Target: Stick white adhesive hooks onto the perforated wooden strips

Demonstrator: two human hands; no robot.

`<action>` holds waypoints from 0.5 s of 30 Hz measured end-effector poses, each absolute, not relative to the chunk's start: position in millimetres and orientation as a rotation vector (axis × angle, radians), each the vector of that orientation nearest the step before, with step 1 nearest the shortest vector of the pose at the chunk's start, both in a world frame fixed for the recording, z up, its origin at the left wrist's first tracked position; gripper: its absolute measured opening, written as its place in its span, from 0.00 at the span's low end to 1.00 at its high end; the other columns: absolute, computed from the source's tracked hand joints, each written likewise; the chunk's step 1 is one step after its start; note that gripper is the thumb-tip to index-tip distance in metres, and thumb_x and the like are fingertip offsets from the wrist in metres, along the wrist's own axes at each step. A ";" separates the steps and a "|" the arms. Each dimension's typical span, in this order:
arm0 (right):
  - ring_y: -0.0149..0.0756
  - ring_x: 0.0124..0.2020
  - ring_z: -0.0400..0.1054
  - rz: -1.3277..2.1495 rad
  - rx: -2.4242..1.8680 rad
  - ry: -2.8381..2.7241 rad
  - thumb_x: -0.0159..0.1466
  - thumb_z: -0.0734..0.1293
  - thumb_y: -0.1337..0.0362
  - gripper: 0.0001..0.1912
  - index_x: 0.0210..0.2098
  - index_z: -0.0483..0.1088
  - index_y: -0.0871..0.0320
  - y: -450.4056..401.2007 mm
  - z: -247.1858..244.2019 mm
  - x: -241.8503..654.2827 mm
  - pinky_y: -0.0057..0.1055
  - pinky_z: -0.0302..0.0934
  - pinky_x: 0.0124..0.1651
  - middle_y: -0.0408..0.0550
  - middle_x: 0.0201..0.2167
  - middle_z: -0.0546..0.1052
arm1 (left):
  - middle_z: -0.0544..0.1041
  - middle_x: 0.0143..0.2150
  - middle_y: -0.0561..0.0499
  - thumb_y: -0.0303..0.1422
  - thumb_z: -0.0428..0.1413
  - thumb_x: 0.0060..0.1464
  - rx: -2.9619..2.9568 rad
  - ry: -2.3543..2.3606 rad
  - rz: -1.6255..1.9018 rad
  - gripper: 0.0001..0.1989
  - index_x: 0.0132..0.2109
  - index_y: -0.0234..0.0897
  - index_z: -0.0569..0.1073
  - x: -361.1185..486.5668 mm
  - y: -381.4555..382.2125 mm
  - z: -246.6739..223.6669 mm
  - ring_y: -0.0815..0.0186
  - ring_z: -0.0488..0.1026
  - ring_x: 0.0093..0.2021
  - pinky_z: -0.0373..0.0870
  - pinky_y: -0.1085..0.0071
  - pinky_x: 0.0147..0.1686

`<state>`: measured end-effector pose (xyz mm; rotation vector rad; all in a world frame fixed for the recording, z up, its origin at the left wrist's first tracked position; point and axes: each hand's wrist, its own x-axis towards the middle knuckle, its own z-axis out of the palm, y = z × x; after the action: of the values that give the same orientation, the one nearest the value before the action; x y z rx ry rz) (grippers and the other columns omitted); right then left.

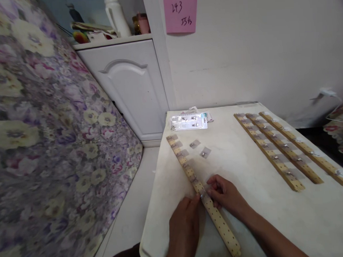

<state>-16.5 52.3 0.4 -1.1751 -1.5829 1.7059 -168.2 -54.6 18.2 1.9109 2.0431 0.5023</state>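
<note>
A pale wooden strip with rows of holes (pixel 221 221) lies slantwise on the table in front of me. Clear plastic squares with small metal pieces, such as this plastic square (pixel 182 153), sit along its far part. My left hand (pixel 184 221) is at the strip's left edge, fingertips closed against a small metal piece. From the right, my right hand (pixel 225 192) pinches the edge of a clear plastic square (pixel 205 194) lying across the strip. Two loose plastic squares, a nearer one (pixel 205 152) and a farther one (pixel 194 144), rest beside the strip.
Three similar strips lie at the right: a left strip (pixel 266 150), a middle strip (pixel 286 149) and a right strip (pixel 309 152). Clear blister packs (pixel 188 122) are at the table's (pixel 230 156) back edge. A flowered cloth (pixel 59 130) hangs at the left, near a white cabinet (pixel 126 92).
</note>
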 end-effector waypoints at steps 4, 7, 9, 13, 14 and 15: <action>0.26 0.15 0.65 1.734 -1.187 -1.561 0.56 0.65 0.65 0.08 0.35 0.62 0.54 52.8 0.7 -17.0 0.24 0.60 0.17 0.34 0.22 0.68 | 0.73 0.39 0.48 0.26 0.42 0.59 1.908 2.038 0.533 0.22 0.57 0.43 0.67 -168.5 -54.2 17.5 0.64 0.71 0.39 0.70 0.70 0.38; 0.25 0.15 0.64 1.733 -1.201 -1.551 0.55 0.65 0.65 0.09 0.36 0.62 0.54 52.6 1.3 -17.9 0.24 0.59 0.17 0.34 0.22 0.67 | 0.73 0.40 0.47 0.26 0.42 0.59 1.896 2.032 0.528 0.22 0.57 0.42 0.67 -168.5 -54.0 18.0 0.63 0.72 0.40 0.70 0.70 0.38; 0.25 0.14 0.63 1.723 -1.205 -1.550 0.55 0.65 0.65 0.09 0.36 0.62 0.54 52.4 2.3 -18.7 0.24 0.58 0.16 0.33 0.21 0.67 | 0.73 0.39 0.48 0.25 0.42 0.58 1.885 2.033 0.513 0.22 0.57 0.42 0.67 -168.4 -53.8 19.0 0.63 0.72 0.40 0.70 0.69 0.38; 0.24 0.14 0.62 1.700 -1.230 -1.555 0.54 0.65 0.65 0.09 0.36 0.63 0.55 52.3 4.0 -20.1 0.23 0.56 0.15 0.33 0.22 0.66 | 0.73 0.39 0.49 0.25 0.43 0.58 1.855 2.041 0.519 0.22 0.57 0.44 0.68 -168.9 -52.8 21.2 0.64 0.72 0.40 0.70 0.71 0.37; 0.24 0.14 0.62 1.696 -1.239 -1.556 0.54 0.65 0.64 0.09 0.36 0.63 0.55 52.5 4.1 -20.3 0.23 0.56 0.15 0.33 0.22 0.66 | 0.73 0.39 0.49 0.25 0.43 0.58 1.850 2.035 0.526 0.22 0.57 0.44 0.68 -169.2 -52.5 21.7 0.65 0.72 0.39 0.70 0.72 0.37; 0.24 0.13 0.61 1.693 -1.248 -1.557 0.54 0.65 0.64 0.09 0.35 0.63 0.55 52.8 3.9 -20.4 0.22 0.55 0.15 0.33 0.22 0.65 | 0.72 0.38 0.49 0.25 0.43 0.58 1.845 2.027 0.534 0.22 0.57 0.44 0.68 -169.5 -52.2 22.0 0.65 0.72 0.39 0.69 0.72 0.37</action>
<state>-20.4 52.8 3.9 -1.2477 -1.5570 1.6933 -169.5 -52.2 22.0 1.8454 2.0273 0.5344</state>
